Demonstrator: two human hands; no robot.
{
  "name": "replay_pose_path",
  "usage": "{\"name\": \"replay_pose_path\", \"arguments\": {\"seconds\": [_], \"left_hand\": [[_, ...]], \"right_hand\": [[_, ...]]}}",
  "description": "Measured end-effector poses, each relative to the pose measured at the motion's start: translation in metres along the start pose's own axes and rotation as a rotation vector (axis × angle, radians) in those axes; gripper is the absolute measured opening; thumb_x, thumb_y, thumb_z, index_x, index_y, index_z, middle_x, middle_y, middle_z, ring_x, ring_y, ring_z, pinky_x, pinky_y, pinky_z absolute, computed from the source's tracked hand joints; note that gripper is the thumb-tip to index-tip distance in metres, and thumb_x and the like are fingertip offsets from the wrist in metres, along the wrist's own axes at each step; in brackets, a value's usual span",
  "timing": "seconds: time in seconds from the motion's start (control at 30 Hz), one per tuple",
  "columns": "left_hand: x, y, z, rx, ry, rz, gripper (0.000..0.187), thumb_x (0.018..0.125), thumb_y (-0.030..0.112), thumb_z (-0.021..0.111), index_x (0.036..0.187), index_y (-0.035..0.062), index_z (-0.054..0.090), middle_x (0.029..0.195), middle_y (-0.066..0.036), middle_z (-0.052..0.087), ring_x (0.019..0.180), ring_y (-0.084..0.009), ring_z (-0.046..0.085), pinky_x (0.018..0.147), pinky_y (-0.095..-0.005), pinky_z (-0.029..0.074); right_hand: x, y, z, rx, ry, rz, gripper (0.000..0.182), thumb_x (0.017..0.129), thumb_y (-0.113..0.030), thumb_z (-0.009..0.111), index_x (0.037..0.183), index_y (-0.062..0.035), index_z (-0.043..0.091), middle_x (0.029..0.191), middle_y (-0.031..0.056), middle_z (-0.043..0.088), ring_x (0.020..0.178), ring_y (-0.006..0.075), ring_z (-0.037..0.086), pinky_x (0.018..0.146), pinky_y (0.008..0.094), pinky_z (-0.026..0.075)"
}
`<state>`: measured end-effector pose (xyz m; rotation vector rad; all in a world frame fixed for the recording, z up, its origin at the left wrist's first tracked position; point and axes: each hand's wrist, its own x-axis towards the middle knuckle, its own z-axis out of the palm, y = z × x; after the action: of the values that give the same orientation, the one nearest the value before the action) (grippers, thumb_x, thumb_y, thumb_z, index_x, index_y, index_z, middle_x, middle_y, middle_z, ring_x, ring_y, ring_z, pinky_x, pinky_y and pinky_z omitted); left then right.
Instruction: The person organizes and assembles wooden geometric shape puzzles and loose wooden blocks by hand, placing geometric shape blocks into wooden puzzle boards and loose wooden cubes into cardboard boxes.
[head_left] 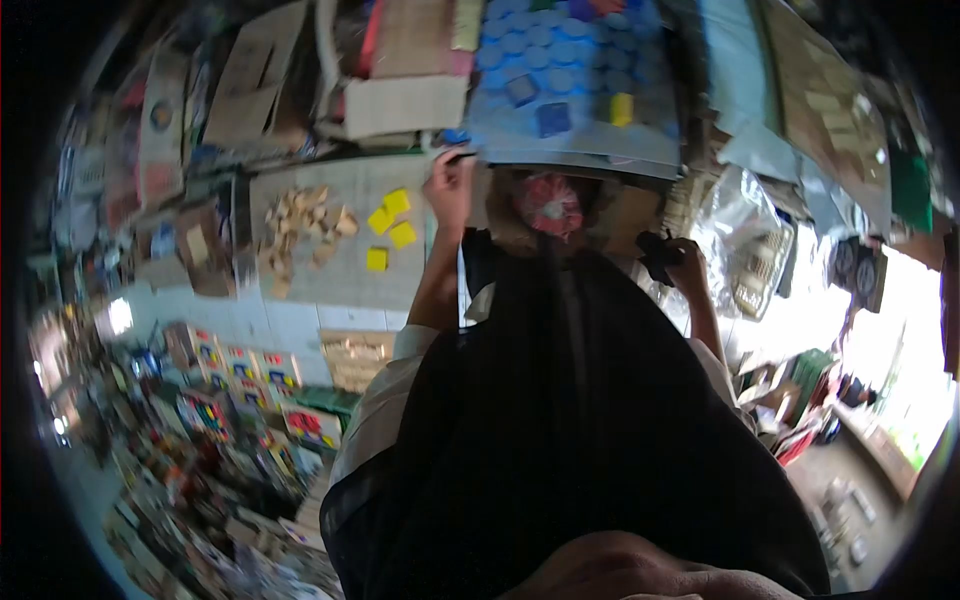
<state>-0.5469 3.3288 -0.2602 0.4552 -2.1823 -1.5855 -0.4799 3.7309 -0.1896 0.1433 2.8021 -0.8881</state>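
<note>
My left hand (449,188) is at the right edge of a grey board (350,275), beside the blue-topped table. Its fingers are pinched, and a thin dark piece shows at the tips, too small to name. Yellow square pieces (402,235) and a heap of small tan wooden pieces (308,215) lie on that board. My right hand (688,268) is closed on a dark, irregularly shaped object (656,256), blurred, next to clear plastic wrap. Between my hands, under the table edge, sits a red and white round bundle (550,203).
Many round blue discs lie on the blue-topped table (580,148), along with a yellow block (622,109) and dark blue squares (553,120). Cardboard boxes (405,108) stand to its left. Clear plastic bags (742,215) are at the right. Stacked goods (240,365) crowd the lower left.
</note>
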Motion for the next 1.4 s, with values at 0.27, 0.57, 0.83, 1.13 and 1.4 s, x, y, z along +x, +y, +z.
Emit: {"name": "replay_pose_path", "arguments": {"seconds": [0.27, 0.57, 0.83, 1.13, 1.4], "left_hand": [[0.051, 0.098, 0.207, 0.496, -0.588, 0.68, 0.068, 0.053, 0.027, 0.078, 0.112, 0.0083, 0.051, 0.093, -0.013, 0.057, 0.093, -0.0294, 0.05, 0.077, -0.0423, 0.04], [-0.036, 0.169, 0.189, -0.206, -0.964, 0.423, 0.084, 0.06, 0.012, 0.07, 0.131, 0.0098, 0.025, 0.103, -0.018, 0.052, 0.09, -0.0309, 0.055, 0.08, -0.0345, 0.043], [-0.036, 0.17, 0.121, -0.236, -0.891, 0.246, 0.101, 0.059, 0.014, 0.077, 0.135, 0.0091, 0.011, 0.094, -0.015, 0.055, 0.086, -0.0251, 0.056, 0.073, -0.0337, 0.046], [-0.007, 0.185, 0.096, -0.147, -0.786, 0.353, 0.104, 0.056, 0.002, 0.076, 0.135, 0.0067, 0.01, 0.091, -0.008, 0.05, 0.086, -0.0182, 0.053, 0.08, -0.0313, 0.046], [-0.004, 0.206, 0.093, -0.244, -0.765, 0.377, 0.1, 0.06, -0.001, 0.072, 0.137, 0.0098, 0.011, 0.094, -0.005, 0.045, 0.092, -0.0169, 0.051, 0.083, -0.0325, 0.045]], "right_hand": [[-0.03, -0.017, -0.056, -0.071, 0.013, 0.173, 0.019, 0.063, 0.006, 0.054, 0.08, -0.0017, 0.057, 0.074, 0.0139, 0.058, 0.077, 0.0312, 0.056, 0.072, 0.0354, 0.045], [0.029, -0.084, -0.062, 0.988, 0.273, -0.182, 0.051, 0.072, -0.002, 0.051, 0.122, -0.0048, 0.045, 0.107, 0.0108, 0.055, 0.095, 0.0219, 0.054, 0.084, 0.0323, 0.044], [0.116, -0.074, -0.017, 0.456, 0.237, 0.051, 0.032, 0.084, -0.015, 0.041, 0.107, -0.0011, 0.056, 0.083, 0.021, 0.062, 0.07, 0.0336, 0.062, 0.064, 0.0401, 0.048], [0.054, -0.15, -0.025, 0.4, 0.17, -0.598, 0.05, 0.063, 0.008, 0.049, 0.111, -0.0042, 0.055, 0.111, 0.018, 0.055, 0.108, 0.0347, 0.049, 0.087, 0.0369, 0.042], [0.052, -0.16, -0.027, 0.347, 0.437, -0.751, 0.037, 0.071, -0.009, 0.062, 0.106, -0.0004, 0.055, 0.104, 0.0196, 0.057, 0.092, 0.0354, 0.056, 0.079, 0.036, 0.045]]}}
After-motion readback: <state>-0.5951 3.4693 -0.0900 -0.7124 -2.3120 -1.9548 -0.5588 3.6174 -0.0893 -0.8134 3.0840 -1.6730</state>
